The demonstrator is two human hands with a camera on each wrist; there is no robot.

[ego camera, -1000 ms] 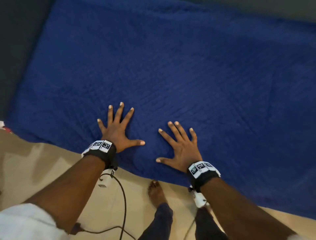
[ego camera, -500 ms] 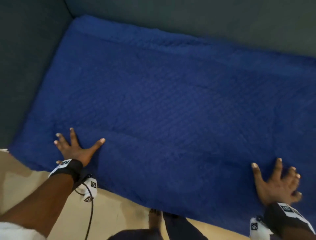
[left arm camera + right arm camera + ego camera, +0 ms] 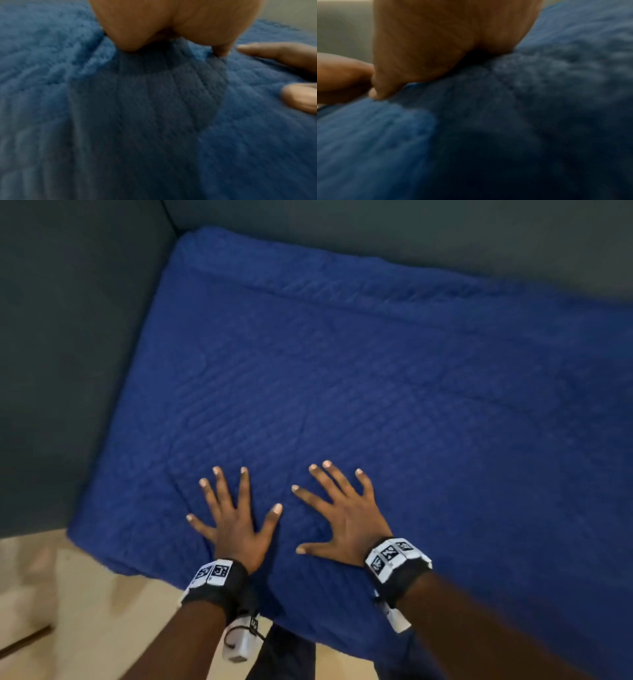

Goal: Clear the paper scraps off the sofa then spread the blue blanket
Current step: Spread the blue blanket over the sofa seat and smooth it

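No scraps show; the blanket (image 3: 376, 405) lies flat across the sofa (image 3: 68, 354) seat, so only smoothing seems left. Left hand (image 3: 236, 529) and right hand (image 3: 346, 525) press side by side by its near edge, fingers (image 3: 244, 484) spread wide. Wrist views add palm heels dented into ribbed weave; only the head view shows the whole spread reaching the far backrest.

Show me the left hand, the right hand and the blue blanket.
left hand (image 3: 236, 530): head view, back of the hand.
right hand (image 3: 347, 529): head view, back of the hand.
blue blanket (image 3: 376, 364): head view, bare middle of the fabric.
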